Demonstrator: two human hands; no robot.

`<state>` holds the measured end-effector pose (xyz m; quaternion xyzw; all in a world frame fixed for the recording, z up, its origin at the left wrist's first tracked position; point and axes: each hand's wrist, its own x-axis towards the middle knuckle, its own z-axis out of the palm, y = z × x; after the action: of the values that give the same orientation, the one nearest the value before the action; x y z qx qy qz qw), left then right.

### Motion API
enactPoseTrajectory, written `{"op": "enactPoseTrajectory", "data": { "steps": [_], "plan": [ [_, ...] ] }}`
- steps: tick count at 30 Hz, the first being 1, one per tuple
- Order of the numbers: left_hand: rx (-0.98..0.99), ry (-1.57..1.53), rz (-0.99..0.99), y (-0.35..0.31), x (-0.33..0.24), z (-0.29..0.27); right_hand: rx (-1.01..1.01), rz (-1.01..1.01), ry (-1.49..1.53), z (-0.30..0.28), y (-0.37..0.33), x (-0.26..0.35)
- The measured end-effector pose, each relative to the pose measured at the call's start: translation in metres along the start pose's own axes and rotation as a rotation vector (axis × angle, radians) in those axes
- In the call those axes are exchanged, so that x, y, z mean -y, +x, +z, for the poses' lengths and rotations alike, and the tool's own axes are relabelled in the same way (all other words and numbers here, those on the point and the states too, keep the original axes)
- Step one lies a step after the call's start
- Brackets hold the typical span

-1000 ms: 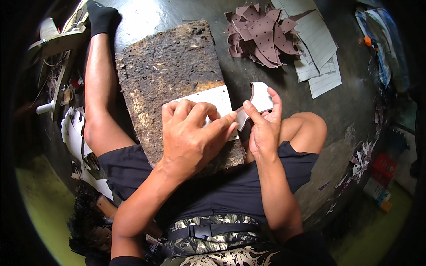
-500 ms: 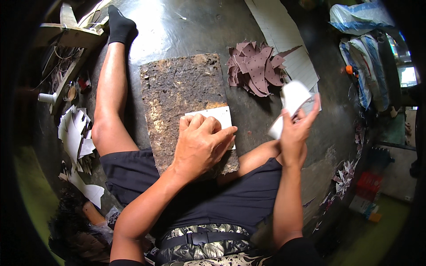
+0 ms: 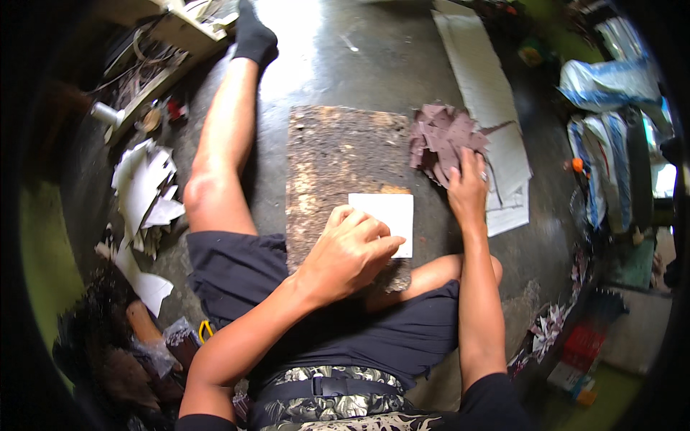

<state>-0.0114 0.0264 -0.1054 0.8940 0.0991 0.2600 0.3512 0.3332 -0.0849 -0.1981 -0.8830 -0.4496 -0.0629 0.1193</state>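
Observation:
A rough, worn brown board [image 3: 338, 151] lies before me between my legs. On its near right part sits a flat white square piece [image 3: 392, 215]. My left hand [image 3: 352, 248] is over the lower left of this piece, fingers curled down and thumb pointing right; whatever its fingertips grip is hidden under the hand. To the right of the board is a loose pile of brown cut pieces [image 3: 440, 136] with small dots. My right hand [image 3: 471, 187] reaches to the near right side of that pile, fingers stretched out and touching it, with nothing visibly held.
A long white sheet [image 3: 489, 86] lies beyond the pile on the dark floor. White offcuts [image 3: 144, 187] are heaped left of my leg, near a wooden frame [image 3: 162, 79]. Plastic-wrapped bundles [image 3: 611, 82] stand far right. More scraps [image 3: 550, 327] lie at the near right.
My right hand has let go of a white curved piece and moved forward and left onto the brown pile. My left hand stays at the white square. The whole view has shifted.

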Motion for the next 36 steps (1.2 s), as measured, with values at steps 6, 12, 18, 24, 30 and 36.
{"op": "enactPoseTrajectory", "data": {
  "steps": [6, 12, 18, 24, 30, 36],
  "plan": [
    [-0.37, 0.203, -0.407, -0.106, 0.043, -0.14, -0.094, -0.007, 0.314, -0.038, -0.078, 0.01],
    [-0.376, 0.623, -1.023, -0.214, 0.16, -0.268, 0.045, 0.177, 0.308, -0.044, -0.14, 0.007],
    [-0.258, 0.785, -1.211, -0.228, 0.233, -0.28, 0.002, 0.12, 0.385, -0.037, -0.139, -0.003],
    [-0.276, 0.861, -1.21, -0.233, 0.254, -0.263, -0.007, 0.182, 0.439, -0.037, -0.145, -0.003],
    [-0.566, 0.227, -1.084, -0.204, 0.193, -0.28, -0.032, 0.207, 0.553, -0.057, -0.131, 0.025],
    [-0.737, -0.955, -0.804, -0.12, 0.022, -0.165, 0.215, 0.191, 1.275, -0.124, -0.124, 0.142]
  ]
}}
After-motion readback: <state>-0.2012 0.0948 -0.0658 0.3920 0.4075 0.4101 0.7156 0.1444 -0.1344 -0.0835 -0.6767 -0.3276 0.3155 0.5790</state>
